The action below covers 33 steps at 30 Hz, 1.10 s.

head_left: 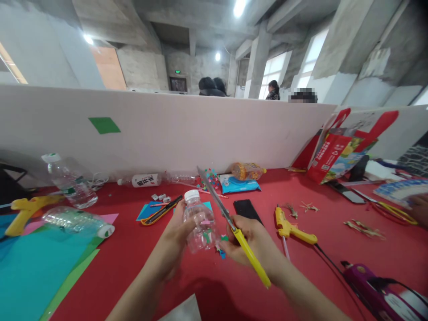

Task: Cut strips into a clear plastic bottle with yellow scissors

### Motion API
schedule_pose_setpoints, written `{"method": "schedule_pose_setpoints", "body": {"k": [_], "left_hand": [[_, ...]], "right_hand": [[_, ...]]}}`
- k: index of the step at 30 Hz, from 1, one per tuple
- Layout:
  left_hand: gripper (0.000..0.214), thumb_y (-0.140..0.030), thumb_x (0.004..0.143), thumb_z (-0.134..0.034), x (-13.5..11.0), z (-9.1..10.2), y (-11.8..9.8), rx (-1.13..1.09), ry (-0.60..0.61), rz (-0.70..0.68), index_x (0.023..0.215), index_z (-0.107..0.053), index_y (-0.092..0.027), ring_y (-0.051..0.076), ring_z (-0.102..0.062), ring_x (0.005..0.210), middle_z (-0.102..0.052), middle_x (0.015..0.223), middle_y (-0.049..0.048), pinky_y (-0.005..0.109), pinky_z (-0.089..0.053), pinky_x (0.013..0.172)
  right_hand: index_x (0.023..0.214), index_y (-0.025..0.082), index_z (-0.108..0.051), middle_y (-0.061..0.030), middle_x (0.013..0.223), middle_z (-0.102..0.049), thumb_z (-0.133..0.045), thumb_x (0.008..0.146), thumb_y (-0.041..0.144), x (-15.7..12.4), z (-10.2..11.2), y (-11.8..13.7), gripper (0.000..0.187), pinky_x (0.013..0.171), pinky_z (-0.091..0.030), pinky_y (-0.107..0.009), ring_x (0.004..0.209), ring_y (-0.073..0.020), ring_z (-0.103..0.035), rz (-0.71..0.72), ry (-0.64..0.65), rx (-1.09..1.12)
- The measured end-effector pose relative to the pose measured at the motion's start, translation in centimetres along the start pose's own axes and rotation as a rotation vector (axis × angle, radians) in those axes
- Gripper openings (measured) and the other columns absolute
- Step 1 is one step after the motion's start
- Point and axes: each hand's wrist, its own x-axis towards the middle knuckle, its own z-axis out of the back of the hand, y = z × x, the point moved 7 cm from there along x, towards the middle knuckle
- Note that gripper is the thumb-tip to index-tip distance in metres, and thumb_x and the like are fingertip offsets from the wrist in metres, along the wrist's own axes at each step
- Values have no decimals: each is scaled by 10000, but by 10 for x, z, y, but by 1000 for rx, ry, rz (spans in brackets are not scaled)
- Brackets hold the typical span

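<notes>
My left hand [179,229] is wrapped round a short clear plastic bottle [200,232] with a white cap, held slightly tilted above the red table. Small pink and green bits show on or through its wall. In my right hand [252,240] is a pair of scissors [252,261] with yellow handles, its grey blades pointing up and away past the bottle's right side. Whether the blades touch the bottle I cannot tell. Small coloured paper stars [220,250] show just beneath the bottle, near my right fingertips.
A yellow glue gun [294,229] and black phone [246,209] lie right; a box cutter [162,211] lies left. Bottles [75,223] and coloured paper [43,263] fill the left side. A white partition [187,129] stands behind. At the right edge, another person's hand [419,207] shows.
</notes>
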Motion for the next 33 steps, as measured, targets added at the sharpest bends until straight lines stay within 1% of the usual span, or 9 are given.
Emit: {"method": "schedule_pose_setpoints", "body": {"k": [3,7,11,13,16,20,24,29,33], "left_hand": [[390,-317,723,-707,0,-2,1,-29,23,17,1075,-576,-209,258,-653,996,-689,1069,74,363,-495,845],[358,-282,702,-718,1,-3,1,1,106,54,1043,-623,-232,284,-623,1086,-695,1093,71,404,-445,953],[374,-213,606,-739,3,5,8,-78,208,146,971,-675,-264,309,-583,1162,-710,1086,47,411,-421,999],[358,-216,638,-709,4,11,15,-149,200,212,990,-676,-272,292,-577,1179,-710,1099,35,406,-419,1010],[281,-239,702,-673,5,15,21,-192,171,258,983,-671,-235,279,-608,1137,-719,1071,49,405,-441,990],[259,-197,675,-685,4,13,15,-163,112,270,934,-675,-217,268,-657,1036,-733,987,41,386,-490,924],[227,-221,718,-668,2,6,8,-142,152,254,943,-692,-218,259,-673,990,-733,1005,61,377,-517,873],[189,-232,690,-688,8,9,16,-122,141,234,877,-705,-220,249,-682,900,-730,917,53,364,-535,806],[190,-278,669,-711,11,8,18,-68,181,200,844,-728,-206,248,-672,866,-721,849,59,353,-523,796]], "right_hand": [[675,208,-421,73,587,-389,-643,683,234,0,-4,-2,224,453,-272,-196,528,-97,-322,-31,41,-15],[680,208,-420,66,598,-403,-582,693,187,3,-1,-5,164,478,-284,-205,542,-103,-339,-14,-10,-34],[634,216,-371,83,559,-348,-554,672,124,2,3,0,209,465,-222,-213,522,-94,-284,9,-24,-73],[622,217,-357,91,543,-324,-551,661,97,0,1,4,232,452,-193,-215,510,-88,-266,20,-4,-87],[630,214,-367,93,543,-335,-542,643,66,-3,-3,7,229,443,-191,-205,508,-83,-277,30,40,-86],[634,216,-354,89,548,-332,-534,670,92,-3,-2,6,222,442,-185,-207,524,-88,-268,21,42,-79],[650,216,-367,79,577,-351,-525,689,125,-1,3,7,186,455,-210,-210,536,-92,-271,15,39,-66],[627,220,-347,89,554,-330,-529,645,74,-1,0,11,234,439,-204,-195,510,-83,-289,13,70,-73],[621,217,-354,95,544,-329,-519,627,55,-3,-4,15,231,431,-203,-180,502,-78,-293,27,118,-126]]}}
